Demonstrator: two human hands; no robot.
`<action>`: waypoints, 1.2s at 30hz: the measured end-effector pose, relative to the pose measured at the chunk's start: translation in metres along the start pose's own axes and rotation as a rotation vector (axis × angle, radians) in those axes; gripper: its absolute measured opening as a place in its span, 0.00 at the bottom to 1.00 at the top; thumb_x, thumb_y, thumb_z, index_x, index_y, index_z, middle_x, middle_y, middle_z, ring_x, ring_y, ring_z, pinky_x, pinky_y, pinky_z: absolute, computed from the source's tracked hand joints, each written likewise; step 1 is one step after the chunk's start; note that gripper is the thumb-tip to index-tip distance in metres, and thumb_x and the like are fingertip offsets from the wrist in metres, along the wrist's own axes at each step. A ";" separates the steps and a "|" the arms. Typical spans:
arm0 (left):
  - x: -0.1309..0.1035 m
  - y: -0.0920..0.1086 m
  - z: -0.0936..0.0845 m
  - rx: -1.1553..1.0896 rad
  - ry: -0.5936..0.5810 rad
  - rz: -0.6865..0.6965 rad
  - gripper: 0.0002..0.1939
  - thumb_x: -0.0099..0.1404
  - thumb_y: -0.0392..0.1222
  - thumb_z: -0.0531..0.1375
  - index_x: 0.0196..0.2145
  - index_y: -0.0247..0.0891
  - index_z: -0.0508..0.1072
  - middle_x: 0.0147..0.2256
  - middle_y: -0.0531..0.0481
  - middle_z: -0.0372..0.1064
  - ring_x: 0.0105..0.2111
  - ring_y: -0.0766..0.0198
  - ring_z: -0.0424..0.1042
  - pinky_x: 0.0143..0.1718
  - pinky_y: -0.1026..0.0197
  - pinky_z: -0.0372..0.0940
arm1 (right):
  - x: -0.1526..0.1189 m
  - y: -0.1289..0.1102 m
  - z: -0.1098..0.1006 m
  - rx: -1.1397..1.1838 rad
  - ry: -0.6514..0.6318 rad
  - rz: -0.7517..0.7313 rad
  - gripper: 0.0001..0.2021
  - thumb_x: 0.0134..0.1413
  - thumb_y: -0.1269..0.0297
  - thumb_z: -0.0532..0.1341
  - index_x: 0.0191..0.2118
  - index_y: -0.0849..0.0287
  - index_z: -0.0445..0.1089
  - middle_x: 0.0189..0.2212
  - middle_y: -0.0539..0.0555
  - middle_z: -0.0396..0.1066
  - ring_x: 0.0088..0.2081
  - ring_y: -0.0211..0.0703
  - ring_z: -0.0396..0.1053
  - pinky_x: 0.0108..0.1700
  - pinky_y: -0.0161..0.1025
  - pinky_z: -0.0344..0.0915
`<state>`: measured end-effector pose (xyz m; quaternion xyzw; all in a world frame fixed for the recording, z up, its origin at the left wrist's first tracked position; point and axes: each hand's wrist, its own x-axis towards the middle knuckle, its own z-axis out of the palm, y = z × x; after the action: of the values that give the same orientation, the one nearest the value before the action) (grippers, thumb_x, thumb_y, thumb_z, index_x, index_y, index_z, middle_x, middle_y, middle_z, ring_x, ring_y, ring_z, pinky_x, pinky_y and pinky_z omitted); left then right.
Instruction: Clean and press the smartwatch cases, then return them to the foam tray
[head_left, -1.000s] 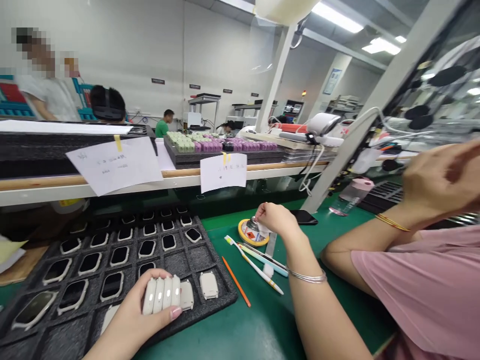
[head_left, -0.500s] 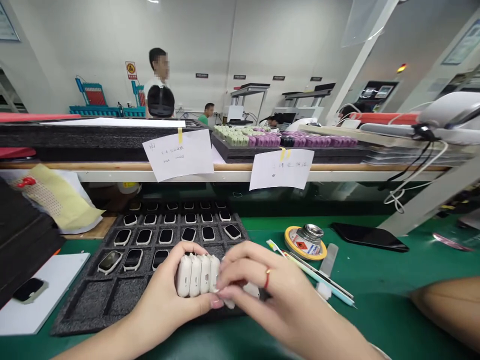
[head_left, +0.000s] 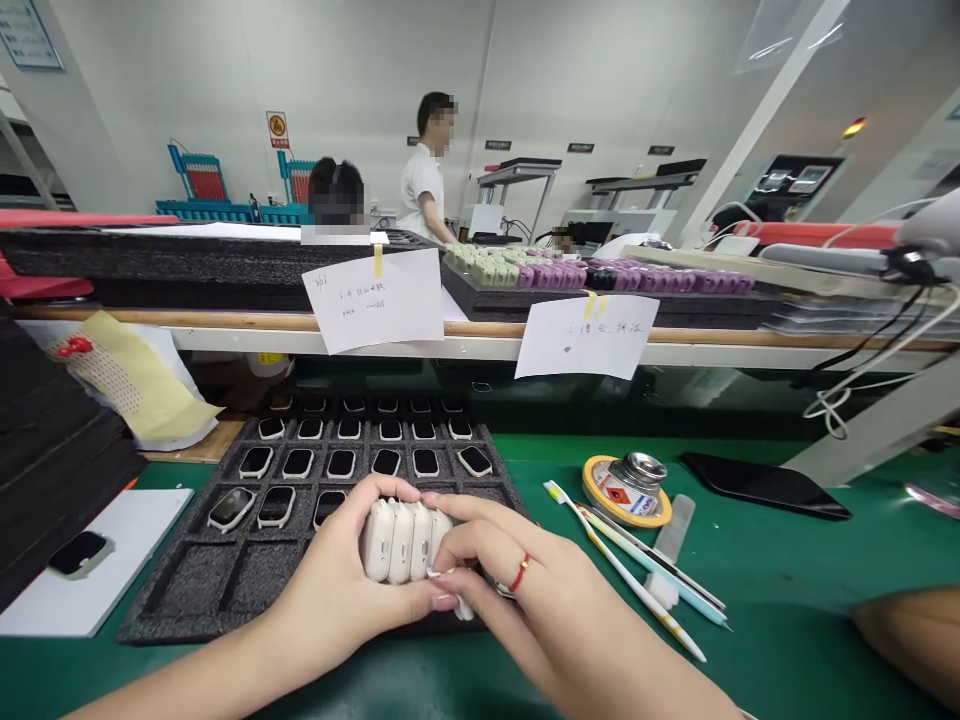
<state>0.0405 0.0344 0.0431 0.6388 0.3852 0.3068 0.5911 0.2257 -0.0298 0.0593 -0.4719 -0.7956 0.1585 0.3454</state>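
My left hand is closed round a row of several off-white smartwatch cases, pressed side by side with their slotted sides facing me. My right hand is at the right end of the row, its thumb and fingers pinched on a small white wipe against the cases. The fingers hide part of the wipe and the rightmost cases. Behind and below both hands lies a black foam tray, with smartwatches lying screen up in its pockets.
Right of the tray lie a toothbrush, a pale blue pen-like tool and a metal-topped bottle on a yellow-rimmed base. A black phone lies behind them. A shelf with paper notes crosses ahead. One watch rests on white paper at left.
The right fingers have shifted slightly along the cases, still pinching the wipe; the left hand keeps its hold. A person in white behind the shelf has moved right. The view has shifted a little.
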 end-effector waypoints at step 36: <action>0.003 -0.010 0.007 0.086 -0.113 -0.051 0.26 0.46 0.38 0.72 0.41 0.41 0.66 0.32 0.58 0.67 0.31 0.66 0.63 0.31 0.64 0.58 | 0.013 -0.001 0.007 -0.316 0.176 -0.330 0.08 0.65 0.72 0.59 0.35 0.60 0.74 0.29 0.52 0.72 0.33 0.42 0.62 0.37 0.42 0.58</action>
<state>0.0465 0.0330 0.0327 0.6699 0.3805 0.2382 0.5913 0.2160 -0.0187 0.0596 -0.3957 -0.8436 -0.0683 0.3564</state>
